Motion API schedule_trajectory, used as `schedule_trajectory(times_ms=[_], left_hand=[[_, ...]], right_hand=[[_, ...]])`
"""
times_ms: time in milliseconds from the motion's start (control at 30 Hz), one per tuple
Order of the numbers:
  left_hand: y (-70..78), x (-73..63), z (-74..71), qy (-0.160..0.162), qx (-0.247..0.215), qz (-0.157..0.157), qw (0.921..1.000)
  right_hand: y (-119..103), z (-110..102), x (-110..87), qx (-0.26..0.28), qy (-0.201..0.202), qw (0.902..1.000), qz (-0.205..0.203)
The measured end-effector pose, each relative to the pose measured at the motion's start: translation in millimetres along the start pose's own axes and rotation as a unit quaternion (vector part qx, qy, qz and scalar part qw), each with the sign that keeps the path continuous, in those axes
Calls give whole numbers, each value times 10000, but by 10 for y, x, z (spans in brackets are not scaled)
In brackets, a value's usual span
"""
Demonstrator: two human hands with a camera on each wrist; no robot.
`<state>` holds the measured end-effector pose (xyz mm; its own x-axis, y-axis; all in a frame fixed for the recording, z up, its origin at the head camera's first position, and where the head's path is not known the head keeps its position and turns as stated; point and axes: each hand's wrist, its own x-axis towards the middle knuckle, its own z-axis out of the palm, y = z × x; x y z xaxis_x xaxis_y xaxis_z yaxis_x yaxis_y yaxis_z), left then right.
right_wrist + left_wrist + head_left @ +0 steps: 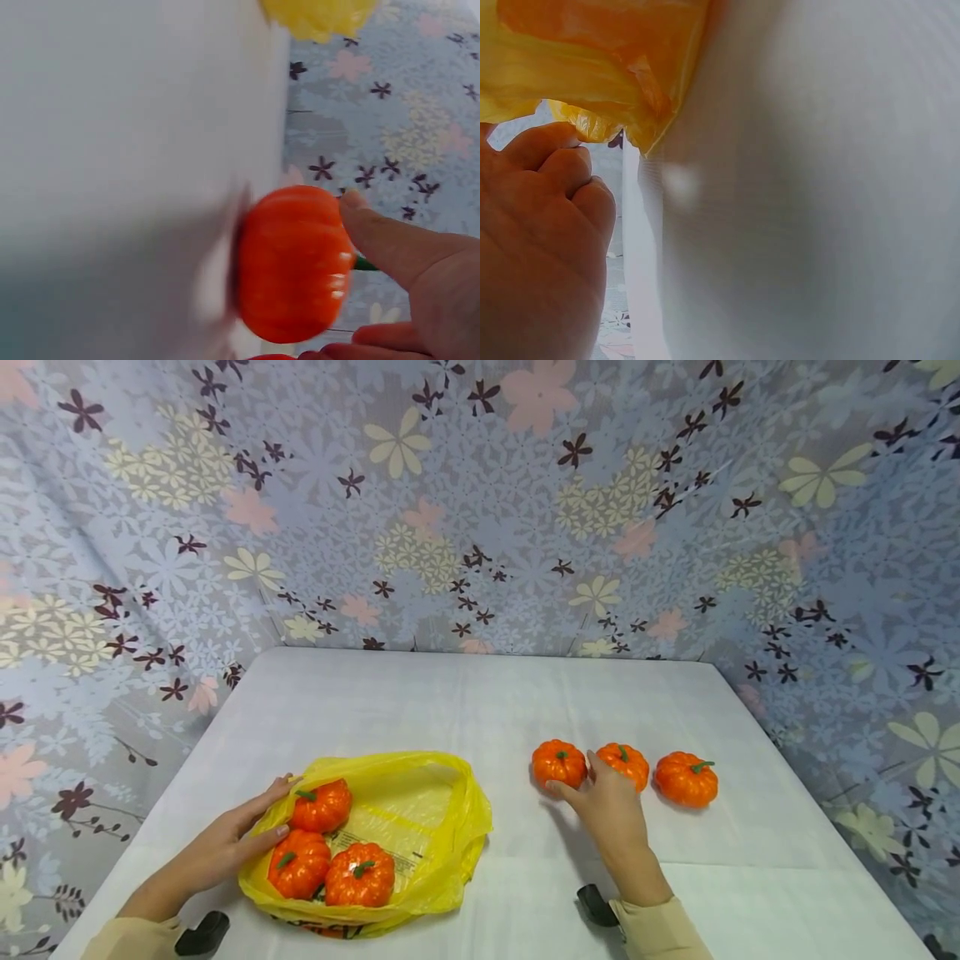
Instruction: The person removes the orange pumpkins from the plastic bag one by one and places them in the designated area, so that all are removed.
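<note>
A yellow plastic bag lies with its mouth spread wide, and three orange toy pumpkins with green stems sit inside it. My left hand grips the bag's left edge, thumb over the rim beside the pumpkins; its curled fingers show under the yellow plastic in the left wrist view. Right of the bag, my right hand reaches around a toy pumpkin on the table, thumb at its near side and fingers at its right. In the right wrist view the thumb tip is right at this pumpkin.
Partly behind my right hand sits another toy pumpkin, and one more pumpkin lies farther right. A white cloth covers the table. Flowered fabric hangs along the table's back and sides.
</note>
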<state>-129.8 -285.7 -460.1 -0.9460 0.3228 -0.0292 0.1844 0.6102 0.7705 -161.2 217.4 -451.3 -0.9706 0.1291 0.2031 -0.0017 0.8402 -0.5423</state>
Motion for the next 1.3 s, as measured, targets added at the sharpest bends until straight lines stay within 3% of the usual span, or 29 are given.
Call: schedule_trajectory(times_ms=[200,367,767,1167,1300], left_hand=[[6,-4,0,34,47,86,9999],[11,-8,4,57,93,88,9999],[-8,-6,-3,31,16,43,10000],[9,-5,3,54,53,0,10000],[9,-1,3,45,43,-40,10000]], right_hand=[[-111,-149,-25,795,236,9966,20],[-159,-173,-32,1549,123,9879,35],[-268,-140,-41,1532,-285,9873,-303],[-436,-62,-79,1842,-528,9783,-785],[-490,8,-98,2078,-613,9708,-1031]])
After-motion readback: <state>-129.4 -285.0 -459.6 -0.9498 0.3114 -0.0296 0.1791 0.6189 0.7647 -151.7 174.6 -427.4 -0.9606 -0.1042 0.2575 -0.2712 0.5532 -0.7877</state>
